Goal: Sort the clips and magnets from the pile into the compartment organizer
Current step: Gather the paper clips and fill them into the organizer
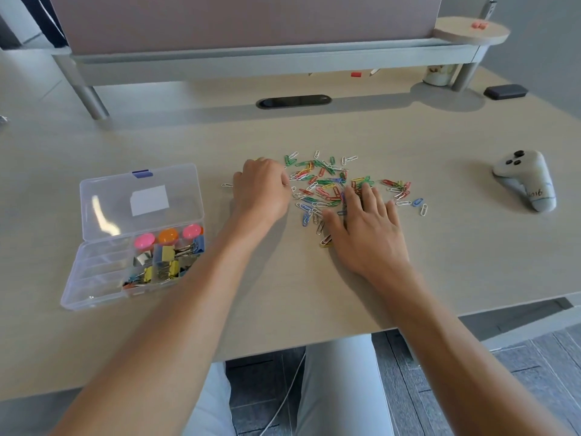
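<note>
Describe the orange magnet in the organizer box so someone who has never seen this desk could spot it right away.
Start at the clear plastic organizer lying open on the left of the desk, beside the person's left forearm. Along the tray's far edge, just below the raised lid, three round dome-shaped magnets stand in a row. The orange magnet is the middle one, with a pink magnet on either side.

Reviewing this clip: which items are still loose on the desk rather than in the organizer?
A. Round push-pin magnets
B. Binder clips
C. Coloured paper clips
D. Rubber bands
C. The coloured paper clips lie scattered on the desk between the left hand and right hand, while the binder clips and round magnets already sit in the organizer.
</note>
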Demonstrator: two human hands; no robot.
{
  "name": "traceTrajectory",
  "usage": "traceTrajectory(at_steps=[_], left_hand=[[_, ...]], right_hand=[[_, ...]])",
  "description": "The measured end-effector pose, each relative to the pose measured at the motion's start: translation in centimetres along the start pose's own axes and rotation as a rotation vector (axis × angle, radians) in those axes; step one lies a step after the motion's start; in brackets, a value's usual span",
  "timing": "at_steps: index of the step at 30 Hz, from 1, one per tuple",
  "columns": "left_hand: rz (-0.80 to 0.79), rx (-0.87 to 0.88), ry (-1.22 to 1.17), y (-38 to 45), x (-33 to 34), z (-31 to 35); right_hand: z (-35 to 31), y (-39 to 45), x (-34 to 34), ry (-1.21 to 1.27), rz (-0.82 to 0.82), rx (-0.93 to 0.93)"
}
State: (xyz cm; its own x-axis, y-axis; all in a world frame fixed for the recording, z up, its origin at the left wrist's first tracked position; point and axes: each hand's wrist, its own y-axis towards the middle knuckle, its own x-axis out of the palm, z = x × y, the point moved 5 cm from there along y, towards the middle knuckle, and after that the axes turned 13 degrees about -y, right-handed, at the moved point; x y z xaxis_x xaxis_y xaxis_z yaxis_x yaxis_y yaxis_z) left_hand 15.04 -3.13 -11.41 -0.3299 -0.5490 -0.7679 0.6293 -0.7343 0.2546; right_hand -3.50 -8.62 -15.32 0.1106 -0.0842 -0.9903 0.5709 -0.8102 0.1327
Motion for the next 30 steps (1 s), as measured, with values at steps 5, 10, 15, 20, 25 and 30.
traceTrajectory(at_steps=[5,10,15,20,25,30], left_hand=[[0.045,0.013,-0.11,-0.4,0.0,0.0],[0.107,0.005,-0.32,-1.0,-0.6,-0.2],[0.15,-0.062,-0.553,-2.4,-1.5,-0.6],[0.149,-0.106,-0.644,-3.1,-1.9,-1.3],[0.105,0.048,-0.361,-3.2,-1.9,-0.9],[-0.006,0.277,-0.077,-3.3,-1.6,1.2]], right_hand=[[0.0,0.0,0.1,-0.017,0.074,-0.005],[-0.1,-0.2,-0.2,0.012,0.087,-0.025],[-0.7,-0.6,-0.7,0.068,0.047,-0.134],[0.1,-0.5,-1.3,0.189,0.103,-0.05],[3.0,0.9,-1.1,0.192,0.079,0.196],[3.1,1.0,-0.5,0.164,0.101,0.206]])
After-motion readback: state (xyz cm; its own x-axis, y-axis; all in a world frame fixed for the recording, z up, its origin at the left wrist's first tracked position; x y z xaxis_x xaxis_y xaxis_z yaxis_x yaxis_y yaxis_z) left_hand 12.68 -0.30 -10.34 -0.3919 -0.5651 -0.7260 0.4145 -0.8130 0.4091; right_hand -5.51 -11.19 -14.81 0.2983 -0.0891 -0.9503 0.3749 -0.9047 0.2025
